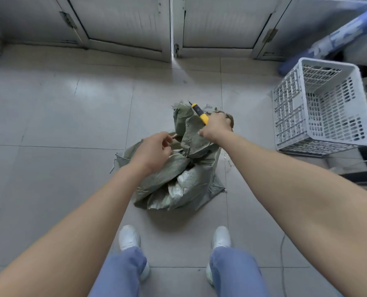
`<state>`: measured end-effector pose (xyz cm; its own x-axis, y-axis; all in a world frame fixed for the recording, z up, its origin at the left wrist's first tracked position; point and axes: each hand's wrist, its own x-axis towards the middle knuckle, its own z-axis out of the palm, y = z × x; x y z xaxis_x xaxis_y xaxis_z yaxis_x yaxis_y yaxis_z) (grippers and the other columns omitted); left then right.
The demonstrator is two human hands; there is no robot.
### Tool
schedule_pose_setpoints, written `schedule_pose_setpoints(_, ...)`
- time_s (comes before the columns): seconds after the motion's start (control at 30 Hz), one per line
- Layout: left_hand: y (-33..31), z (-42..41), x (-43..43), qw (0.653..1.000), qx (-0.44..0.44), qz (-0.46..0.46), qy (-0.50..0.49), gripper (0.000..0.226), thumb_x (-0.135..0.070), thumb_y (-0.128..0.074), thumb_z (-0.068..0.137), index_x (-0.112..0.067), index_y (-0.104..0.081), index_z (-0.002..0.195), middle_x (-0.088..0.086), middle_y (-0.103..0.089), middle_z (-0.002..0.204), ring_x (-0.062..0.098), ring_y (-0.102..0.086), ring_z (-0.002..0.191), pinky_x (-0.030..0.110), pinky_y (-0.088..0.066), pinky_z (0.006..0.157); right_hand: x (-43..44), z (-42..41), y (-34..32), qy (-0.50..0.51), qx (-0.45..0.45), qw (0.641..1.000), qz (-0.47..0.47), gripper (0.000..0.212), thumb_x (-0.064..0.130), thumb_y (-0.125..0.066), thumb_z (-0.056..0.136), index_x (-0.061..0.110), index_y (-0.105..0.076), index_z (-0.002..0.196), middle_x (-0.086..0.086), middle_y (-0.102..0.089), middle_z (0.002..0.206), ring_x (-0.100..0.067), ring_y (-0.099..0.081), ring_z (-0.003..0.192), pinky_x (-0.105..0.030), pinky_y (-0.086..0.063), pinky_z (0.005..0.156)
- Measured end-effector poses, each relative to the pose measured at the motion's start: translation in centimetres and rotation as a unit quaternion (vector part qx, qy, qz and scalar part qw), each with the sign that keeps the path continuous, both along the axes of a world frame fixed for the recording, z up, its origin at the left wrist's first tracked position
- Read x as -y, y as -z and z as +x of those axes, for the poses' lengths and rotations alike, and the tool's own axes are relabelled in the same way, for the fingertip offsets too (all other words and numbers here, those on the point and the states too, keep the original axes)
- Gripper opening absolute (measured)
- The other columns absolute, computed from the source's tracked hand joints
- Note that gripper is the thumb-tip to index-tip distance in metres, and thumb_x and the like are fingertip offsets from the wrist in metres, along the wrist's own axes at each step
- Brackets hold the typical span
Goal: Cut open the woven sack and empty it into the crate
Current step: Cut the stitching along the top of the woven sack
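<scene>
**Head view: step in hand, opening the sack**

- Item: woven sack (pixel 178 183), grey-green, crumpled and slumped on the tiled floor (pixel 60 116) just ahead of your white shoes (pixel 129 236). The weave has a dull sheen, the edges are frayed and loose threads show at the top. The upper part is folded over on itself. Its contents are hidden.
- Tool: utility knife (pixel 200 114), yellow and black, with the blade end pointing away from you over the sack's top fold.
- Right hand (pixel 215 127): the grip is clamped round the knife handle, with the fist sitting at the sack's upper edge.
- Left hand (pixel 154 148): the fingers are curled at the near side of the sack's top. You cannot tell from here whether the grip has fabric, a thread or nothing in it.
- Destination: plastic crate (pixel 324 108), pale and perforated, on the floor to your right and well apart from the sack. Nothing shows inside it.

**Handling notes (judgement)**

- Pull the fabric taut with your left hand before you cut, as slack weave is likely to snag and fray rather than part.
- Keep the blade travelling away from your left hand and your legs.
- Cut shallow, since what lies beneath the fabric cannot be seen.
- Make one long opening near the top so the sack pours cleanly.
- Bring the sack to the crate, or the crate nearer, before you tip it.
</scene>
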<state>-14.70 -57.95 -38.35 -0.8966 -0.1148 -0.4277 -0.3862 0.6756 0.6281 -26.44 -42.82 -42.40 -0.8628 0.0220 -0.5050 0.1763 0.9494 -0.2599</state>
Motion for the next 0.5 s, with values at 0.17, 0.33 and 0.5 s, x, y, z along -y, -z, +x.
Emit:
schedule_pose_setpoints(0.17, 6.5, -0.4, 2.7, 1.000, 0.009, -0.012, 0.024, 0.022, -0.014, -0.048, 0.094, -0.013, -0.059, 0.113, 0.001, -0.063, 0.104, 0.018, -0.058, 0.094, 0.029, -0.048, 0.081, 0.6, -2.0, 6.2, 0.027, -0.005, 0.999, 0.028, 0.074, 0.033, -0.074, 0.080, 0.015, -0.036, 0.141, -0.011, 0.000, 0.160, -0.038, 0.002, 0.146, -0.049, -0.026, 0.111)
schedule_pose_setpoints(0.33, 10.9, -0.4, 3.5, 1.000, 0.017, -0.012, 0.022, 0.020, -0.014, -0.048, 0.093, -0.014, -0.060, 0.109, 0.000, -0.063, 0.100, 0.018, -0.059, 0.089, 0.030, -0.049, 0.078, -0.7, -2.5, 11.1, 0.018, 0.011, 0.998, 0.058, 0.079, 0.038, -0.079, 0.073, 0.009, -0.038, 0.134, -0.020, -0.035, 0.146, -0.038, -0.028, 0.137, -0.044, -0.035, 0.105)
schedule_pose_setpoints(0.5, 13.2, -1.5, 1.9, 0.999, 0.029, -0.013, 0.041, 0.022, -0.014, -0.048, 0.092, -0.016, -0.060, 0.111, 0.000, -0.063, 0.104, 0.018, -0.059, 0.092, 0.037, -0.052, 0.086, -0.6, -2.3, 13.0, 0.008, -0.047, 0.998, 0.041, 0.047, 0.016, -0.069, 0.084, 0.008, -0.045, 0.123, -0.016, -0.058, 0.120, -0.033, -0.052, 0.114, -0.036, -0.041, 0.079)
